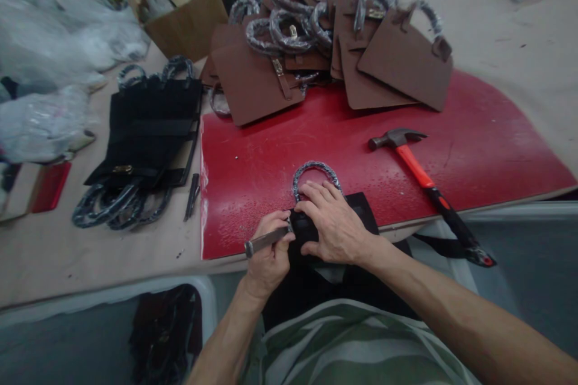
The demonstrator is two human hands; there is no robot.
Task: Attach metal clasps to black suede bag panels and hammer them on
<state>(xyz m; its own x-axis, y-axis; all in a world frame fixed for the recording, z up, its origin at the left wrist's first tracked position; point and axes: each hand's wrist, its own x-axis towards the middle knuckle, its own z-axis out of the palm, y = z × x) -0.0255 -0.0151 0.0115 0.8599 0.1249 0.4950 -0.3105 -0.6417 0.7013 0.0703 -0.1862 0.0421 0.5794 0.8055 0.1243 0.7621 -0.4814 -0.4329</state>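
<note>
My left hand (268,255) is closed round a metal rod-like punch (266,242), which slants with its narrow end toward a black handbag panel (363,210). The same fingertips meet the panel's left edge. Over that panel lies my right hand (332,222), its fingers bent and thumb apart, holding it against the board's front edge. A plastic-wrapped handle (316,166) loops up beyond my right fingertips. Much of the panel is hidden under my hands. To the right, a claw hammer (413,165) with an orange and black grip rests untouched.
Beneath the work is a red board (271,132). Brown bag panels (257,81) with wrapped handles are piled behind it. Black bag panels (149,126) and small dark metal tools (192,197) lie left. Farther back stands a cardboard box (185,21). Grey bins (208,298) flank my lap.
</note>
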